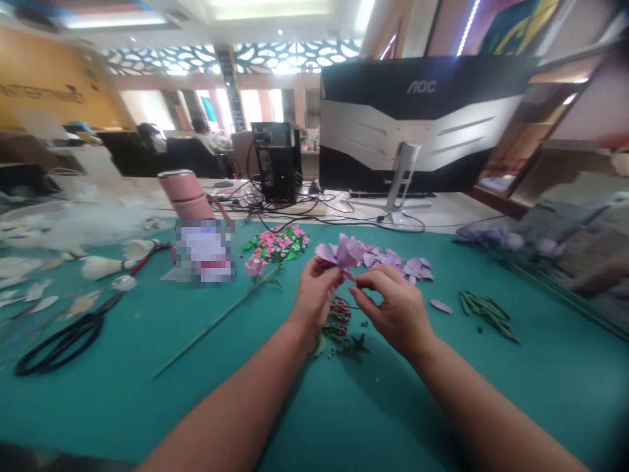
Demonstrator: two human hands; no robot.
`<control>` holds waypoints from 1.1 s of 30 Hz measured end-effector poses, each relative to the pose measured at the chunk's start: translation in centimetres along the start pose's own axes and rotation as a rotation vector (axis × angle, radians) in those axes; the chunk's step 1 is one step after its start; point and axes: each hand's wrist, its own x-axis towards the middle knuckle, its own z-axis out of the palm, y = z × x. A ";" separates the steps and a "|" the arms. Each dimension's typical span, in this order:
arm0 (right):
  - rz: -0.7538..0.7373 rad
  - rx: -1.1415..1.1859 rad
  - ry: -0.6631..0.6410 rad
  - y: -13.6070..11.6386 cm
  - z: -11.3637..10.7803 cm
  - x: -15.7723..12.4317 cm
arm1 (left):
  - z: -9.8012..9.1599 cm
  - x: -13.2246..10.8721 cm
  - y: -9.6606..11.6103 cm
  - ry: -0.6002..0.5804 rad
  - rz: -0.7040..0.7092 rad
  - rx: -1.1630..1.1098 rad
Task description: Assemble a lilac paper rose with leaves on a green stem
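Note:
My left hand (317,288) is closed around the base of a light purple artificial flower (343,250), its petals spreading above my fingers. Close on the right, my right hand (396,305) pinches with thumb and forefinger at a low petal of the same flower. Behind my hands lies a pile of loose purple petals (415,267). Under them are green pieces with red tips (340,314) and a green star-shaped sepal (358,347), partly hidden by my left hand. One single petal (441,306) lies to the right.
A long-stemmed pink artificial rose (254,265) and black scissors (73,337) lie left. Pink and green small pieces (280,242) sit behind. Green strips (486,314) lie right. A pink tumbler (184,196), tangled cables and a large monitor (422,124) stand at the back.

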 end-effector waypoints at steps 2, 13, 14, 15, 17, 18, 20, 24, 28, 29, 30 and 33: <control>0.010 0.023 -0.004 0.0 0.0 0.1 | -0.1 0.1 0.1 -0.013 -0.014 0.000; -0.005 0.106 -0.015 -0.1 0.2 0.2 | 0.1 0.1 0.6 0.001 -0.125 -0.044; -0.011 0.115 -0.024 -0.1 0.0 0.4 | 0.2 0.1 0.7 0.005 -0.131 -0.050; -0.012 0.119 -0.029 0.1 -0.2 0.5 | 0.1 0.2 0.7 0.009 -0.140 -0.054; 0.024 0.085 -0.001 1.3 -1.0 0.9 | 0.1 0.2 0.8 0.019 -0.161 -0.056; 0.074 0.032 0.031 2.4 -1.4 1.1 | 0.1 0.3 0.9 0.022 -0.172 -0.055; 0.237 -0.148 0.083 5.3 -2.4 1.1 | 0.0 0.3 1.1 0.022 -0.192 -0.057; 0.597 -0.520 -0.099 12.6 -3.6 -0.5 | 0.0 0.3 1.5 0.016 -0.203 -0.089; 0.644 -0.563 -0.214 17.5 -3.1 -3.1 | -0.1 0.4 1.9 0.017 -0.219 -0.123; 0.643 -0.565 -0.246 18.2 -2.9 -3.7 | -0.2 0.5 2.0 0.012 -0.227 -0.129; 0.640 -0.564 -0.275 18.9 -2.7 -4.2 | -0.2 0.5 2.1 0.006 -0.234 -0.133; 0.626 -0.551 -0.335 19.9 -2.3 -5.2 | -0.3 0.5 2.2 -0.008 -0.241 -0.145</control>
